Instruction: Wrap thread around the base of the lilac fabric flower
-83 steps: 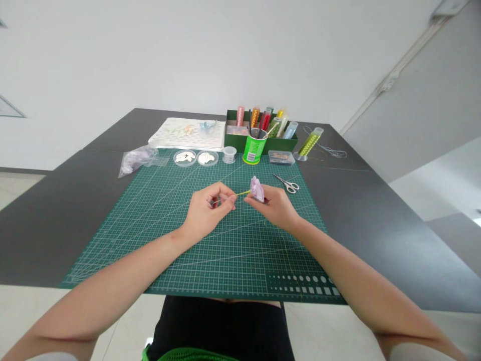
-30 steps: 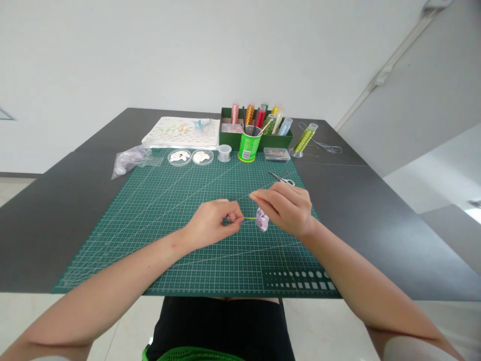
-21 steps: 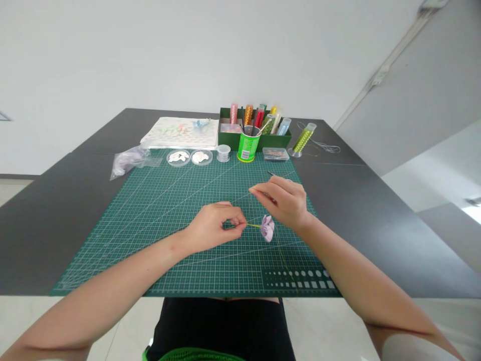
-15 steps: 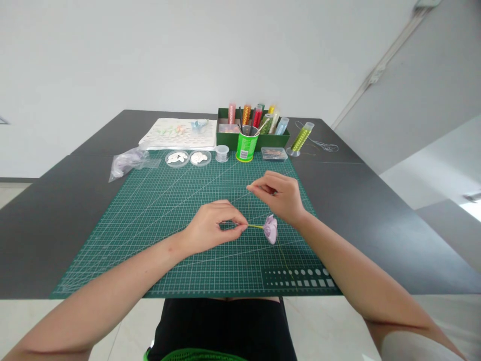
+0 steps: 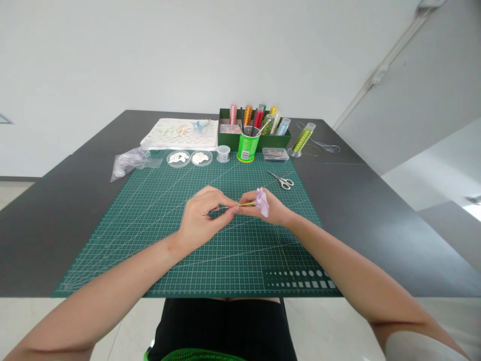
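We had the bloom (image 5: 262, 202) over the mat (image 5: 210, 260), at the right end of its stem (image 5: 247, 204), whose long axis ran almost level from left to right. Our left hand (image 5: 205, 210) had thumb and forefinger pinched together on the left end of that stem, so the bloom lay to the right of the grip, facing away from it. Our right hand (image 5: 275, 207) was the nearer one to the bloom: it came in from the right, its palm on the far side of the petals and its fingertips meeting those of the left at the stem. We could not tell whether those right fingertips were clamped on the stem or merely set against it, nor whether the petals touched the palm. A thin thread (image 5: 283, 253) lay on the near right of the mat, and the scissors (image 5: 281, 181) rested on the far right, just beyond our right hand and apart from it.
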{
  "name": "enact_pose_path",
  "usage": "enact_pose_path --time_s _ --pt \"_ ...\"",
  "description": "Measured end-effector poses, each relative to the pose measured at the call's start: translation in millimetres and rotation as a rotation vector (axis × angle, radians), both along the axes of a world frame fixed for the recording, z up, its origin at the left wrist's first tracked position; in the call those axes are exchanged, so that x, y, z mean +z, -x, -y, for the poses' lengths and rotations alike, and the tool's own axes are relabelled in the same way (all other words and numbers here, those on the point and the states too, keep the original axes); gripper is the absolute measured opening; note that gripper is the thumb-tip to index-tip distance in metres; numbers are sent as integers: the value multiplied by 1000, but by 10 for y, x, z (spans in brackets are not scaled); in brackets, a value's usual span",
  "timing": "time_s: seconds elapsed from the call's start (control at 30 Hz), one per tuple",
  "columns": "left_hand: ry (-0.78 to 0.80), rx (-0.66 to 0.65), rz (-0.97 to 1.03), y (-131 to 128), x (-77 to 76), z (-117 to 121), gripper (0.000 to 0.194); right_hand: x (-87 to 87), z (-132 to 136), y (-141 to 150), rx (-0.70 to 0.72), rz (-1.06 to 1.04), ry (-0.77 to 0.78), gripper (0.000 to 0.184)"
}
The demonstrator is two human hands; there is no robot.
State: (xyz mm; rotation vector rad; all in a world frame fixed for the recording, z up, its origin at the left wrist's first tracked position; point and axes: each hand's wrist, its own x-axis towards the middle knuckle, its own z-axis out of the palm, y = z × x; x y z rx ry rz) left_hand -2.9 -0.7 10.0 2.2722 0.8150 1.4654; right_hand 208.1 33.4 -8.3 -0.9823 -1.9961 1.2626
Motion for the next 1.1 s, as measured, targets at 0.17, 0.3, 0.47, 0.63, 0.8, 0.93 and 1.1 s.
enact_pose_path --time_s 0.17,0.3,0.47,0.63,0.8,0.93,1.1 --pt "230 -26 76 -29 -35 10 8 -61 49 87 35 -10 104 50" --pt "486 -106 116 -65 -95 -2 10 -125 60 102 1 47 121 50" --pt "634 -124 193 -82 -133 -44 13 -149 82 122 -116 1 -141 26" --pt "692 -124 321 -97 -135 -77 16 -148 136 147 -103 -129 -267 41" --pt "729 -148 403 -104 -138 -92 16 -76 219 158 49 -172 -114 61" --pt "722 -42 397 -94 -153 -93 16 -45 290 222 40 -265 -52 57" --pt "738 -59 393 -105 -184 -86 18 -56 350 350 -109 -379 51 48"
